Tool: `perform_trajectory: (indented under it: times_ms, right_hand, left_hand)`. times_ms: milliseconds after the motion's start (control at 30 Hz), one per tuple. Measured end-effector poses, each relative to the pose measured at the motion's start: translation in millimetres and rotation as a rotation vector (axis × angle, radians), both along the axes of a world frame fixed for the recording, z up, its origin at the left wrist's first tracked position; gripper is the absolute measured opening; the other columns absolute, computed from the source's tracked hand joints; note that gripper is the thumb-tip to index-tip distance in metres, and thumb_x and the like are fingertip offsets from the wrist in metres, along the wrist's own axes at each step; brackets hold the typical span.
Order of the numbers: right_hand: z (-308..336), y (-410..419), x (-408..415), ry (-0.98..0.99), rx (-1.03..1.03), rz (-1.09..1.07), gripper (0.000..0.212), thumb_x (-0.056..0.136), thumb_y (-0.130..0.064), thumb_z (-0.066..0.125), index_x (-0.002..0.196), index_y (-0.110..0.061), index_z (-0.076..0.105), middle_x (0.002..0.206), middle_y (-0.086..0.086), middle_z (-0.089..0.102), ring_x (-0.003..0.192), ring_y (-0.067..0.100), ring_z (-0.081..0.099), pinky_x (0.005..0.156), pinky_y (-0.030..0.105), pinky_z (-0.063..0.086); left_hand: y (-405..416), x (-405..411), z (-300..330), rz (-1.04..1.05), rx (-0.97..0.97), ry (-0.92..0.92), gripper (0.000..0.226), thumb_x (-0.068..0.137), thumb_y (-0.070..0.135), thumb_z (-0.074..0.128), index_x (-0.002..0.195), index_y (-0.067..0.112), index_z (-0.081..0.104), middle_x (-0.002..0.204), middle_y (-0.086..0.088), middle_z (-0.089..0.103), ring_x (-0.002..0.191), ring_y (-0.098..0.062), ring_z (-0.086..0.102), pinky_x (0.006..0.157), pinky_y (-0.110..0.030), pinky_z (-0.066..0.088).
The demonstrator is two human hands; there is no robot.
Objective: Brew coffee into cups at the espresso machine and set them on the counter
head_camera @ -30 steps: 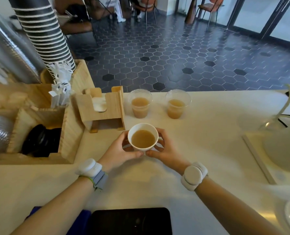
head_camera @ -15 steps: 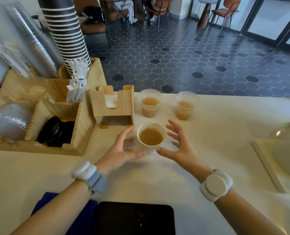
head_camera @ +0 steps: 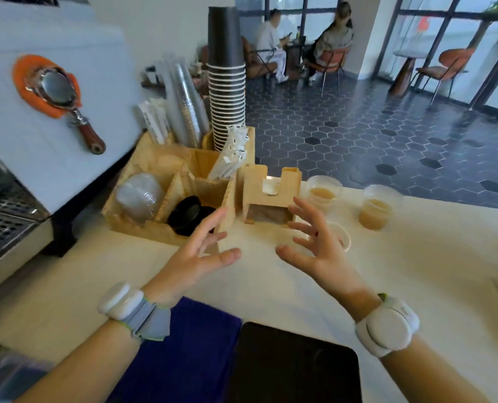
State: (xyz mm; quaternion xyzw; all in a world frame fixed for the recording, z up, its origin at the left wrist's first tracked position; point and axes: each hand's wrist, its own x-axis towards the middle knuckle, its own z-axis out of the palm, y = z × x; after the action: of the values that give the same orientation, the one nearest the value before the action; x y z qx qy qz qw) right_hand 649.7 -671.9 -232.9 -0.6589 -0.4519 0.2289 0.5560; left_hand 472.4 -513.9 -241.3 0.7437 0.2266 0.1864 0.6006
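A white cup [head_camera: 344,236] of coffee stands on the white counter [head_camera: 401,266], mostly hidden behind my right hand [head_camera: 314,248]. Two clear plastic cups of coffee stand behind it, one [head_camera: 323,191] near the wooden holder and one [head_camera: 377,209] further right. My left hand [head_camera: 199,254] hovers open above the counter, left of the white cup. Both hands have spread fingers and hold nothing. The espresso machine [head_camera: 38,126] fills the left side, with a portafilter [head_camera: 58,94] lying on an orange pad on its top.
A wooden organiser [head_camera: 166,181] holds black lids, clear lids, sachets and tall stacks of paper and plastic cups. A small wooden holder [head_camera: 269,193] stands beside it. A blue cloth [head_camera: 189,344] and a black tablet [head_camera: 294,365] lie near me. Two people sit at a far table.
My hands let go of the white cup, which stays on the counter, and drew back with fingers spread. The view swung left and up, bringing the espresso machine in.
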Motion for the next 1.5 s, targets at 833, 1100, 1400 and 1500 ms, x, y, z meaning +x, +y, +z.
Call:
perform_trajectory:
  times_ms: [833,1100,1400,1500]
  right_hand:
    - [25,159,-368,0.111,0.046,0.611,0.064,0.084,-0.014,0.068,0.132,-0.04,0.036,0.13,-0.012,0.049,0.117,0.007,0.052,0.093,0.023,0.049]
    - [29,239,-455,0.181,0.037,0.837,0.059,0.086,-0.016,0.065,0.125,-0.05,0.038,0.131,-0.014,0.049,0.115,0.002,0.053,0.089,0.017,0.05]
    - [24,364,-537,0.189,0.023,0.901,0.059,0.086,-0.014,0.066,0.126,-0.046,0.038,0.128,-0.017,0.05,0.118,0.008,0.052,0.103,0.036,0.043]
    - [28,396,-557,0.183,0.011,0.912,0.058,0.086,-0.014,0.067,0.123,-0.047,0.038,0.126,-0.018,0.05,0.117,0.006,0.052,0.1,0.03,0.043]
  left_hand:
    - [50,-416,34,0.589,0.04,-0.186,0.07,0.059,0.064,0.079,0.124,0.051,0.056,0.132,0.02,0.057,0.12,-0.007,0.057,0.093,-0.033,0.049]
    - [84,-505,28,0.786,0.05,-0.237,0.055,0.075,0.033,0.068,0.128,0.037,0.054,0.133,0.01,0.058,0.113,-0.006,0.062,0.083,-0.022,0.054]
    - [191,-569,29,0.9,0.041,-0.223,0.056,0.078,0.028,0.065,0.132,0.03,0.052,0.133,0.009,0.058,0.113,-0.006,0.062,0.083,-0.027,0.054]
    - [219,-582,34,0.932,0.035,-0.225,0.057,0.077,0.029,0.065,0.132,0.03,0.052,0.133,0.008,0.059,0.112,-0.005,0.062,0.086,-0.028,0.054]
